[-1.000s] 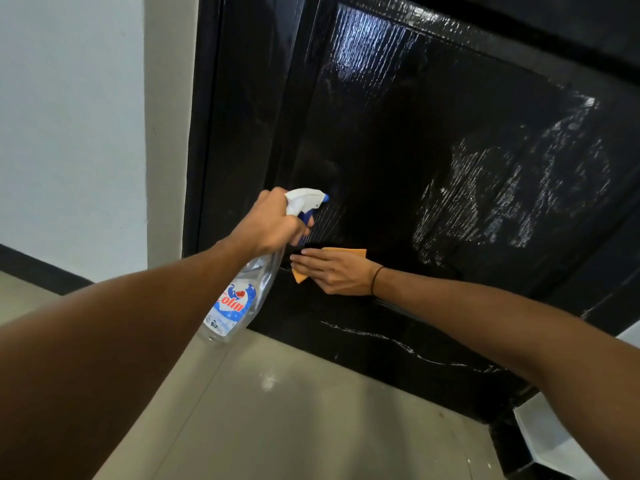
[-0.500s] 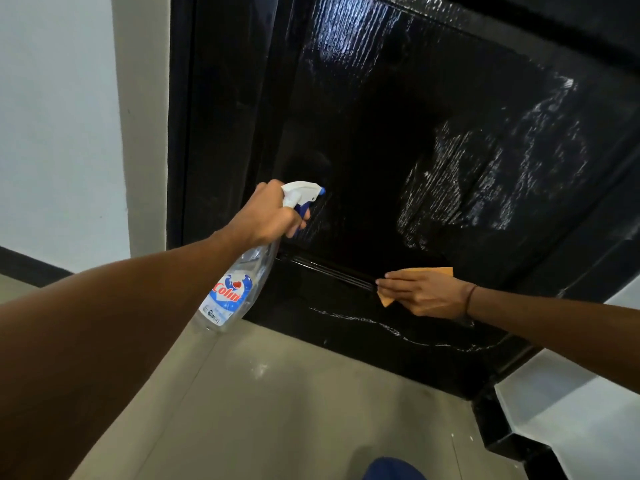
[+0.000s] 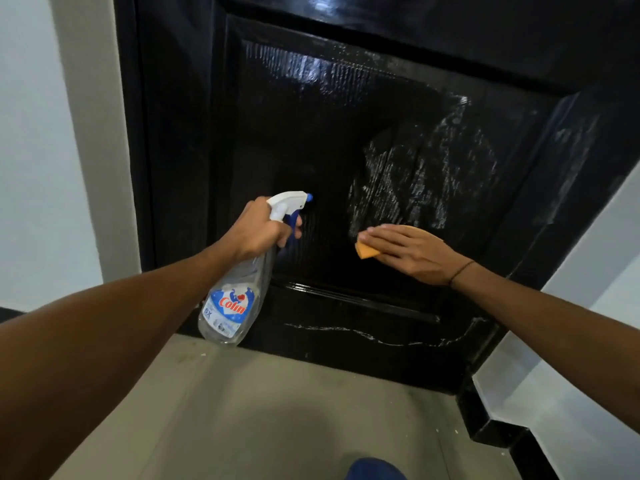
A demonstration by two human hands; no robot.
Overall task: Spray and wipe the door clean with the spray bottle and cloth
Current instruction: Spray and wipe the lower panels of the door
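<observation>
A glossy black panelled door (image 3: 311,140) fills the upper view, with wet smears across the right half of its sunken panel. My left hand (image 3: 259,230) grips the neck of a clear spray bottle (image 3: 235,299) with a white and blue trigger head, a finger on the trigger and the nozzle close to the panel. My right hand (image 3: 412,252) lies flat with straight fingers on an orange cloth (image 3: 366,251), pressing it against the lower right of the panel. Most of the cloth is hidden under the hand.
A white wall (image 3: 41,150) flanks the door frame on the left, another white wall (image 3: 568,362) with a black skirting on the right. Grey floor tiles (image 3: 263,410) lie below the door. A blue shape (image 3: 375,470) shows at the bottom edge.
My right hand slid the cloth from the left of the lower ledge to the right, then up onto the panel. The left hand kept the bottle aimed at the door.
</observation>
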